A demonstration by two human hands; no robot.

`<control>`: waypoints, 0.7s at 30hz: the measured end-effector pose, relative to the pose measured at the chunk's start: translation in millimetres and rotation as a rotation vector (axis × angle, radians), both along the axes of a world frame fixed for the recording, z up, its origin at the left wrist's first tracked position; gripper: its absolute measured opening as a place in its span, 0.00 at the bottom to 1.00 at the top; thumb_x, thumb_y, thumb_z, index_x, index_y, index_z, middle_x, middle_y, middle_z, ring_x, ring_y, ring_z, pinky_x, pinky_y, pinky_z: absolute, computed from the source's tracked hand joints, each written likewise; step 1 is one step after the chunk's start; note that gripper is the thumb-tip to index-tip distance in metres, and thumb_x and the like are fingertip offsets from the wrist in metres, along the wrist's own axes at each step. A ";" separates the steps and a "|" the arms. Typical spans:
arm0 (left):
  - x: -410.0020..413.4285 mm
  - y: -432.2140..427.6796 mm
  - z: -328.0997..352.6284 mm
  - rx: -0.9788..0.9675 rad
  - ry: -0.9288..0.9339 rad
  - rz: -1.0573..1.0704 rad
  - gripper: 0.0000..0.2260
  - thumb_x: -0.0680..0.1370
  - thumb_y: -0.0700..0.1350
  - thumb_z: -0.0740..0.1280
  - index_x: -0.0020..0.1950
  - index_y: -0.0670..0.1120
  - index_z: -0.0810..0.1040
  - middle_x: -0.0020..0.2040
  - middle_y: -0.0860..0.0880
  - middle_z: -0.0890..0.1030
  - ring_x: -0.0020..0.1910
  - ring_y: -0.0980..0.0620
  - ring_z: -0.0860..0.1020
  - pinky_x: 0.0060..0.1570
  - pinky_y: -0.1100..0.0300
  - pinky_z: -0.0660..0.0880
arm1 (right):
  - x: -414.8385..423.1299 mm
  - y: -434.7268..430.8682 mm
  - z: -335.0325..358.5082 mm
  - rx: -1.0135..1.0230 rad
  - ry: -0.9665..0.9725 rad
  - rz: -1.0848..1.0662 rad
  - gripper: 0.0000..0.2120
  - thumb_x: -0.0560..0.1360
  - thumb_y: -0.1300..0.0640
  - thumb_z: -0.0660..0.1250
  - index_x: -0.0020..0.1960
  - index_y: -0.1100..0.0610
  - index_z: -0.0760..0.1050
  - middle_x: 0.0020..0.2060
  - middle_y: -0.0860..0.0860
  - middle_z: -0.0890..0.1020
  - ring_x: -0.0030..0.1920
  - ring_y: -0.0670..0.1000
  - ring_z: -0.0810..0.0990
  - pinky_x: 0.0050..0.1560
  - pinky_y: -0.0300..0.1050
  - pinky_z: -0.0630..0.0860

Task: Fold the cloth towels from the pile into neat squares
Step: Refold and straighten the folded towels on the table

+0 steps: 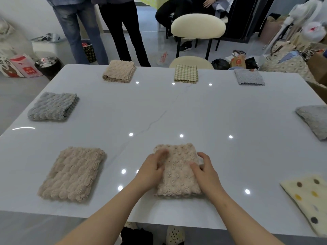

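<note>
Apparently nearly finishing: beige towel (177, 171) is lying lower centre on the worktop (159, 112), already looking square. Left hand (152, 167) is pressing it flat with relaxed fingers. Right hand (206, 171) is curling at its right edge, gripping or just touching, cannot tell. Seven more are sitting folded around the frame, including tan square (70, 174), checked square (185, 74) and dotted square (307, 197). No unfolded pile is showing, so probably only smoothing is remaining.

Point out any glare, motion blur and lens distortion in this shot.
Head view: bright spots of glare dot the glossy table; the left hand smears with motion blur at its fingertips on the beige towel, while the right hand looks sharper; wide-angle distortion bows the table edges and stretches the dotted towel.
</note>
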State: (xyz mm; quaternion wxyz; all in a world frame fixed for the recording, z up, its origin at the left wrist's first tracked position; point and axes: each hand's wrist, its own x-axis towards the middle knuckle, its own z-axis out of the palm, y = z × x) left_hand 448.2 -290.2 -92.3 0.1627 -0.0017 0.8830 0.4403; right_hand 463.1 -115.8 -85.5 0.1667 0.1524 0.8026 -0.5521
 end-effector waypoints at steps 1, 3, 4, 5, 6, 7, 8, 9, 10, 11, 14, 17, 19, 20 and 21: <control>0.0 0.6 -1.3 -0.017 0.000 -0.028 0.17 0.78 0.37 0.57 0.60 0.55 0.71 0.53 0.50 0.69 0.49 0.54 0.70 0.49 0.66 0.65 | 1.3 2.7 -1.3 0.019 0.012 0.027 0.19 0.79 0.51 0.59 0.67 0.42 0.60 0.55 0.49 0.76 0.48 0.47 0.77 0.47 0.40 0.75; 0.3 0.0 -3.7 -0.001 -0.040 -0.069 0.12 0.78 0.40 0.60 0.53 0.57 0.73 0.54 0.50 0.66 0.51 0.54 0.69 0.49 0.66 0.66 | 4.6 7.6 -2.8 0.038 0.035 0.104 0.23 0.78 0.54 0.59 0.69 0.39 0.58 0.60 0.47 0.72 0.52 0.48 0.77 0.54 0.45 0.75; 0.9 -1.5 -4.0 0.004 -0.068 -0.094 0.11 0.77 0.43 0.63 0.52 0.59 0.71 0.55 0.51 0.66 0.51 0.54 0.69 0.48 0.67 0.67 | 6.0 9.6 -2.9 0.045 0.043 0.144 0.23 0.78 0.55 0.60 0.69 0.38 0.59 0.61 0.45 0.71 0.52 0.47 0.77 0.56 0.45 0.75; 1.3 -3.6 -4.3 0.004 -0.099 -0.124 0.13 0.75 0.45 0.66 0.54 0.60 0.70 0.56 0.51 0.65 0.53 0.54 0.69 0.48 0.67 0.68 | 7.1 11.3 -3.1 0.056 0.050 0.180 0.23 0.78 0.56 0.60 0.68 0.37 0.59 0.60 0.44 0.70 0.52 0.44 0.76 0.58 0.44 0.74; 1.9 -5.8 -4.5 -0.002 -0.125 -0.154 0.17 0.73 0.47 0.69 0.56 0.62 0.68 0.58 0.52 0.64 0.55 0.54 0.69 0.50 0.67 0.68 | 7.6 12.9 -3.8 0.071 0.059 0.217 0.22 0.79 0.56 0.59 0.67 0.37 0.60 0.60 0.44 0.69 0.51 0.41 0.74 0.58 0.41 0.71; 2.3 -8.2 -4.5 -0.021 -0.145 -0.182 0.23 0.71 0.47 0.72 0.60 0.62 0.66 0.59 0.53 0.63 0.58 0.53 0.68 0.53 0.66 0.67 | 7.9 13.7 -4.4 0.084 0.063 0.255 0.20 0.79 0.57 0.59 0.65 0.36 0.62 0.58 0.44 0.68 0.50 0.38 0.72 0.56 0.37 0.69; 3.0 -10.0 -3.8 -0.042 -0.155 -0.205 0.28 0.69 0.47 0.73 0.64 0.61 0.64 0.61 0.53 0.62 0.60 0.53 0.68 0.55 0.65 0.66 | 7.7 14.6 -5.4 0.086 0.059 0.283 0.18 0.79 0.57 0.58 0.63 0.36 0.64 0.57 0.44 0.67 0.49 0.36 0.70 0.53 0.32 0.67; 3.5 -11.4 -2.9 -0.055 -0.165 -0.219 0.32 0.68 0.47 0.74 0.67 0.60 0.62 0.62 0.53 0.61 0.61 0.53 0.67 0.56 0.64 0.66 | 7.4 14.9 -6.1 0.080 0.051 0.301 0.17 0.79 0.57 0.58 0.60 0.36 0.65 0.56 0.45 0.66 0.49 0.36 0.69 0.49 0.28 0.66; 3.8 -12.4 -2.4 -0.059 -0.174 -0.226 0.36 0.68 0.46 0.74 0.69 0.58 0.59 0.63 0.54 0.60 0.61 0.54 0.66 0.57 0.64 0.65 | 6.8 15.1 -7.1 0.078 0.042 0.311 0.16 0.79 0.57 0.58 0.58 0.36 0.67 0.55 0.45 0.66 0.49 0.36 0.69 0.46 0.26 0.66; 4.6 -12.6 -1.8 -0.062 -0.182 -0.230 0.38 0.67 0.46 0.75 0.71 0.58 0.57 0.64 0.54 0.60 0.61 0.54 0.65 0.58 0.64 0.65 | 6.4 15.5 -7.9 0.086 0.035 0.319 0.15 0.79 0.57 0.59 0.57 0.36 0.67 0.54 0.46 0.66 0.48 0.36 0.69 0.45 0.26 0.66; 7.5 -11.1 -0.6 -0.069 -0.180 -0.222 0.44 0.66 0.44 0.75 0.74 0.56 0.51 0.65 0.55 0.58 0.63 0.55 0.63 0.60 0.64 0.63 | 6.1 16.7 -8.1 0.141 0.037 0.315 0.16 0.76 0.58 0.61 0.56 0.39 0.66 0.53 0.47 0.69 0.43 0.40 0.72 0.42 0.28 0.68; 11.6 -9.5 -0.2 -0.055 -0.197 -0.182 0.46 0.65 0.45 0.76 0.74 0.54 0.50 0.63 0.56 0.56 0.63 0.57 0.61 0.61 0.64 0.62 | 8.5 18.0 -6.6 0.173 0.030 0.315 0.17 0.73 0.59 0.63 0.56 0.41 0.65 0.55 0.47 0.72 0.42 0.45 0.74 0.43 0.36 0.72; 15.0 -8.3 0.6 -0.059 -0.212 -0.165 0.46 0.61 0.52 0.74 0.74 0.53 0.53 0.64 0.55 0.57 0.65 0.56 0.62 0.60 0.64 0.62 | 11.0 19.1 -5.6 0.178 0.032 0.326 0.18 0.72 0.59 0.63 0.56 0.41 0.64 0.54 0.47 0.73 0.39 0.46 0.75 0.40 0.38 0.72; 16.5 -7.7 1.7 -0.046 -0.222 -0.141 0.45 0.59 0.55 0.71 0.73 0.53 0.55 0.63 0.55 0.58 0.64 0.55 0.63 0.59 0.65 0.62 | 11.9 19.4 -5.1 0.180 0.033 0.329 0.19 0.72 0.59 0.63 0.56 0.41 0.63 0.54 0.47 0.74 0.38 0.46 0.75 0.39 0.38 0.71; 17.7 -6.6 2.4 -0.025 -0.235 -0.106 0.44 0.58 0.56 0.69 0.72 0.53 0.57 0.62 0.55 0.58 0.62 0.55 0.64 0.58 0.65 0.63 | 12.8 19.8 -4.8 0.183 0.030 0.334 0.20 0.72 0.59 0.63 0.56 0.41 0.62 0.53 0.47 0.74 0.38 0.46 0.75 0.38 0.38 0.71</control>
